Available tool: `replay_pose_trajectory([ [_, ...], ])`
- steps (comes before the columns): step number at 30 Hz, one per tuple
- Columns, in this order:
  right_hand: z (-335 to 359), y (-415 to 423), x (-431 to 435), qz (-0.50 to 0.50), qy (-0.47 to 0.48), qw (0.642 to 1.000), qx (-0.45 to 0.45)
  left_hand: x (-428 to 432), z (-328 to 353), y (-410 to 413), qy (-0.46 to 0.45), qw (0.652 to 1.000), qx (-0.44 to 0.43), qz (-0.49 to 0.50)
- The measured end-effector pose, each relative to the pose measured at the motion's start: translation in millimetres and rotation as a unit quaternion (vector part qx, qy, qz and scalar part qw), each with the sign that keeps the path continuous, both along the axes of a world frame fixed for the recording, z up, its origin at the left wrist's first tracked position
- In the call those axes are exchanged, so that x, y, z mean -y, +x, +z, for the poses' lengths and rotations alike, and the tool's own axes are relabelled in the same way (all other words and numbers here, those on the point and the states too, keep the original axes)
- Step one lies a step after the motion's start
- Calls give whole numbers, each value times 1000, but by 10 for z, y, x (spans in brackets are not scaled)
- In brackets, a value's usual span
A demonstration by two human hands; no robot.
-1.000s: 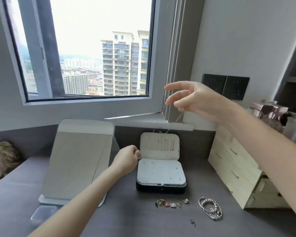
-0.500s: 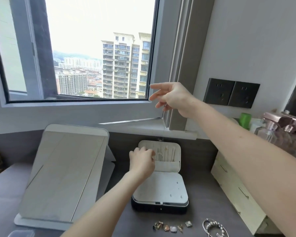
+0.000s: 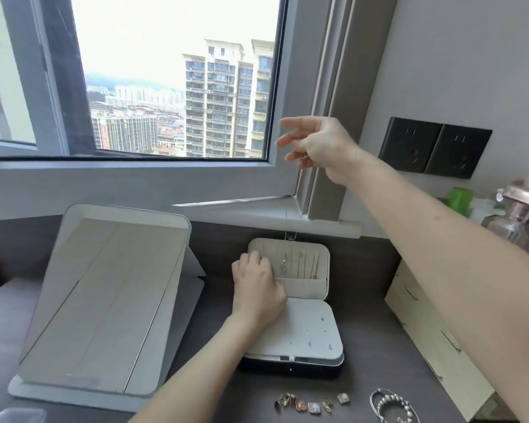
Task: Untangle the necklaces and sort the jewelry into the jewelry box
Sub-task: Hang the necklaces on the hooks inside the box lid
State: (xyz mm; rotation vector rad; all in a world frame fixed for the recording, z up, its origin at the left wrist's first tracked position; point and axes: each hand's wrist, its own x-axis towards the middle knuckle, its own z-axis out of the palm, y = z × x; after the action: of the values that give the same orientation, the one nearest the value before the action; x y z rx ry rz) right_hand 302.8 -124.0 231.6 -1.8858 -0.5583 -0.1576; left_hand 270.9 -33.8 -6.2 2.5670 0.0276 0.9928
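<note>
Left hand (image 3: pixel 257 288) now against jewelry box (image 3: pixel 306 331) lid

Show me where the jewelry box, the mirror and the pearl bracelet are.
jewelry box (image 3: pixel 300 328), head view, bare padded tray of its base.
mirror (image 3: pixel 104 300), head view, middle of its glass.
pearl bracelet (image 3: pixel 388 402), head view, on its beads.

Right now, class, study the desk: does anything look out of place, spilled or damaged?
Nothing looks spilled or damaged. Out of place: a row of small jewelry pieces and a pearl bracelet lie loose on the desk in front of the open jewelry box, not inside it.
</note>
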Motion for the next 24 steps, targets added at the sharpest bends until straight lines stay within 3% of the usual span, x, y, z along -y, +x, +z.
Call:
replay_pose_trajectory([
  [3,5,6,-13,6,12,1000,0,-12,28,1,-70,996,51,-11],
  [13,-125,38,-30,10,3,1000,-12,11,6,-9,50,995,22,84],
  [24,-158,70,-42,19,24,999,-22,5,20,-23,5,991,103,80],
])
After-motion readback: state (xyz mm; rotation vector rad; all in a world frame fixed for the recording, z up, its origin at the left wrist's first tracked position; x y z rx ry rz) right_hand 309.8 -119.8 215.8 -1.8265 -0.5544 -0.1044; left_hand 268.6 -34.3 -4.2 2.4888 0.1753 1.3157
